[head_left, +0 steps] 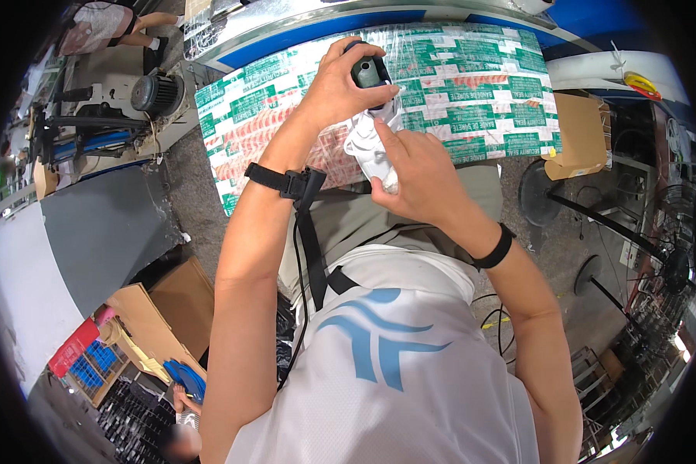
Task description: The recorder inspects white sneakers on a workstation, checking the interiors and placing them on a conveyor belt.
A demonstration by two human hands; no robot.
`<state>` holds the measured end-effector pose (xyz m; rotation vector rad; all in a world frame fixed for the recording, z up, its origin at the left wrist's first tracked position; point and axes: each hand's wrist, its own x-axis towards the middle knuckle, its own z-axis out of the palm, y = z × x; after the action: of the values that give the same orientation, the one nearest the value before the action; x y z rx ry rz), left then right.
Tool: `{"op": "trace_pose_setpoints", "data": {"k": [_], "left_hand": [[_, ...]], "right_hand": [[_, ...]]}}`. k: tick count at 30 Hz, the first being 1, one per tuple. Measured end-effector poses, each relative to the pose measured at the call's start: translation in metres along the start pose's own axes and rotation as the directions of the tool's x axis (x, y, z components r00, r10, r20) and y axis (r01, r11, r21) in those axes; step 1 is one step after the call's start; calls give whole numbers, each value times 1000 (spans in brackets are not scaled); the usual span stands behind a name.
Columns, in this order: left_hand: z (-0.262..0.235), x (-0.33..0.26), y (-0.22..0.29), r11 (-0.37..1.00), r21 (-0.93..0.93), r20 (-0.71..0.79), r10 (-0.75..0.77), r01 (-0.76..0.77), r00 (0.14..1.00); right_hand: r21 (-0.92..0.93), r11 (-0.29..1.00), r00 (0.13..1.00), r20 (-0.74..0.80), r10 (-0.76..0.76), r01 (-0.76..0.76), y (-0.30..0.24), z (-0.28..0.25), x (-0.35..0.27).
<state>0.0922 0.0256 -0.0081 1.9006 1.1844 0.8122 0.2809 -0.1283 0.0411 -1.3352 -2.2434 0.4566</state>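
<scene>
Over the tape-covered work surface [479, 100], my left hand [339, 89] curls its thumb and fingers around a dark grey-green, bottle-like container [367, 73]. A small round opening shows at the container's upper end. A crumpled white cloth [370, 147] hangs just below it, against the container's lower part. Gripping this cloth, my right hand [424, 170] has its index finger stretched up toward the container and its thumb lower down. The right hand's other fingers are partly hidden.
A machine with a round motor [157, 94] stands at the left. An open cardboard box [580, 135] is beside the surface's right end, near a yellow-red tape roll [642, 85]. Black round-based stands [540, 192] are on the floor at right. Another person [97, 29] is at the far left.
</scene>
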Motion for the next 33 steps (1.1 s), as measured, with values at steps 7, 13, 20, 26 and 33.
{"op": "trace_pose_setpoints", "data": {"k": [7, 13, 20, 26, 33], "left_hand": [[5, 1, 6, 993, 116, -13, 20, -18, 1000], [-2, 0, -10, 999, 34, 16, 29, -30, 999], [0, 1, -6, 999, 29, -8, 29, -29, 1000], [4, 1, 2, 995, 98, 17, 33, -35, 999], [2, -1, 3, 999, 41, 9, 1, -1, 1000]], "right_hand": [[267, 958, 993, -3, 114, -109, 3, 19, 10], [376, 904, 956, 275, 100, -203, -7, -19, -14], [333, 929, 971, 220, 89, -161, 4, -44, -30], [8, 1000, 999, 32, -14, 14, 6, 15, -11], [38, 999, 995, -96, 41, -38, -2, 24, -15]]}}
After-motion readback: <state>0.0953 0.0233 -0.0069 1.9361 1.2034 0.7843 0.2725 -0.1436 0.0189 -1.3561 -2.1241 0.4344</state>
